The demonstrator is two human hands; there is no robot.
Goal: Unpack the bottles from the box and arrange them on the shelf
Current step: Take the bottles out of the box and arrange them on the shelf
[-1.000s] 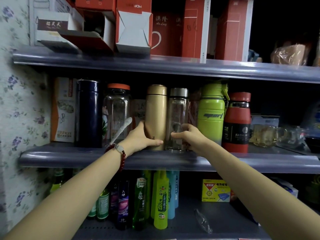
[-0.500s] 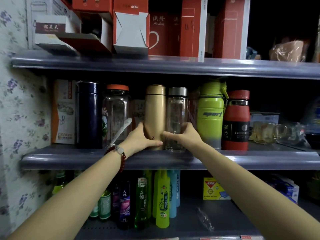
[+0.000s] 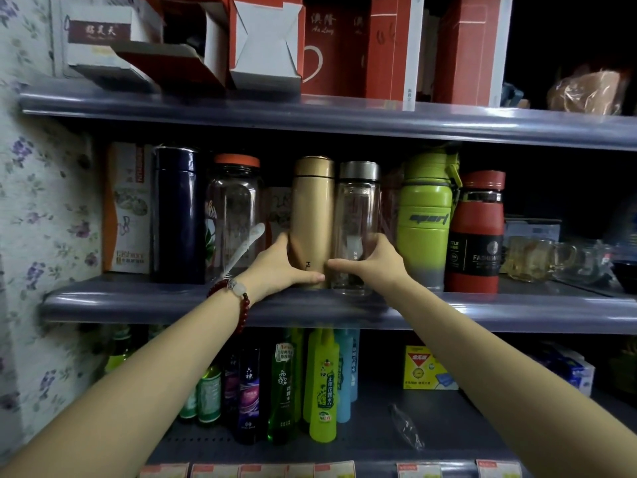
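On the middle shelf [image 3: 172,301] both upright bottles stood touching, the left hand [image 3: 275,267] gripping the gold bottle [image 3: 312,215], the right hand [image 3: 374,262] gripping the clear bottle [image 3: 358,208].

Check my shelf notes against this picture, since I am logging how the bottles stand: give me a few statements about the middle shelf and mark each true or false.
1. The left hand grips the gold metal flask. True.
2. The right hand holds the lime green sport bottle. False: it holds the clear glass bottle with the silver cap.
3. The gold flask and the clear glass bottle stand upright side by side. True.
4. The red bottle with the black band stands left of the gold flask. False: it stands right of the green bottle.
5. The dark blue flask lies on its side. False: upright.
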